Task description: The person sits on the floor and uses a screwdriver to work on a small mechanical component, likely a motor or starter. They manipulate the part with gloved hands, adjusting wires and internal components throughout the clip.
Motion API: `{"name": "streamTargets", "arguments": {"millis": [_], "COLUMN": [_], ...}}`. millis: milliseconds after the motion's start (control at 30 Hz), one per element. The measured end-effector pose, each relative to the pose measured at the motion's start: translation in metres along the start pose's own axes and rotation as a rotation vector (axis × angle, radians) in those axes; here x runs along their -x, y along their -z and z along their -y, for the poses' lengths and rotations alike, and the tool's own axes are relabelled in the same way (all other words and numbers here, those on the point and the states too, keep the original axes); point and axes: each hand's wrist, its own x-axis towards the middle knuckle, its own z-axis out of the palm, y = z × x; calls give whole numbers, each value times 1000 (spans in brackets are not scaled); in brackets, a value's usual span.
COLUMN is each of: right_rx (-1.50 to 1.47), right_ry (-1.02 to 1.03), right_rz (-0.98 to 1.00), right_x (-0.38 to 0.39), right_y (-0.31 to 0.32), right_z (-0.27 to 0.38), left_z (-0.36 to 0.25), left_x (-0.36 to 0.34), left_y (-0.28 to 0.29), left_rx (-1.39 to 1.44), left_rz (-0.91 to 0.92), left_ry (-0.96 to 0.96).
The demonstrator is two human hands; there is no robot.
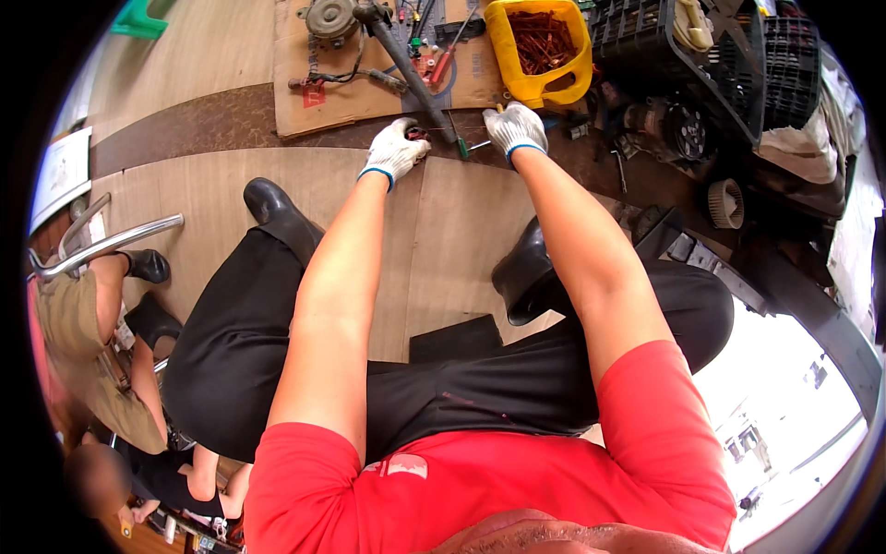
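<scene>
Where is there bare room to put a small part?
Pale floor lies bare between left boot and right boot, nearer you than the left hand and right hand; also left of the cardboard sheet. Crowded: the sheet's far part beside the yellow jug, and the area around the black crate.

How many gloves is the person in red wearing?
2: one white glove on the left hand, another on the right hand, just below the yellow container. Both show plainly.
</scene>
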Motion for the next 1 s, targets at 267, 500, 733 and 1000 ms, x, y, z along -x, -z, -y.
{"name": "streamTargets", "arguments": {"millis": [267, 500, 733, 1000], "right_rx": [129, 145, 322, 313], "right_ry": [-99, -56, -39, -131], "right_rz": [-140, 248, 183, -187], "right_x": [8, -26, -42, -75], "right_y": [34, 34, 86, 58], "right_z": [-60, -68, -74, -50], "left_z": [-10, -15, 24, 5], "left_x": [7, 24, 15, 15], "left_y": [7, 24, 21, 27], "left_rx": [-91, 323, 1099, 1243], "left_rz": [-370, -625, -681, -613], "left_ry": [93, 247, 355, 291]}}
